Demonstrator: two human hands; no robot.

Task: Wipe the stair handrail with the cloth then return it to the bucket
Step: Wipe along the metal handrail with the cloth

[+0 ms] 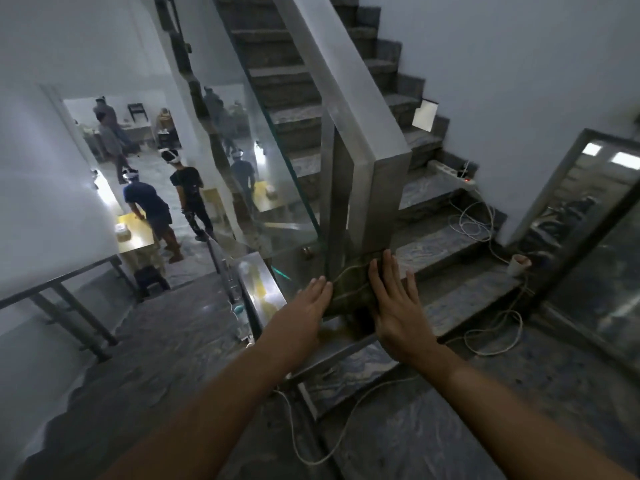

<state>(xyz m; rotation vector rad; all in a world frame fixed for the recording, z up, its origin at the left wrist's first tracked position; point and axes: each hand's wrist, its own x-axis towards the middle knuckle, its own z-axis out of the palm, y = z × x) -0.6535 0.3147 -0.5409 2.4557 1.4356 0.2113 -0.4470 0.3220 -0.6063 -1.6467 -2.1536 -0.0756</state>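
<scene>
A dark green cloth (351,289) lies draped over the low end of the steel stair handrail (349,98), at the foot of its square post. My left hand (304,306) lies flat against the cloth's left edge, fingers straight. My right hand (394,303) is pressed flat on its right side, fingers spread a little. Neither hand is closed around the cloth. The handrail climbs up and away along a glass panel (263,140). No bucket is in view.
Marble stairs (446,244) climb to the right with a white cable (485,327) trailing over them and a power strip (453,173) on a step. Stairs descend at left, where several people stand in a room below. A glass door (588,237) stands at right.
</scene>
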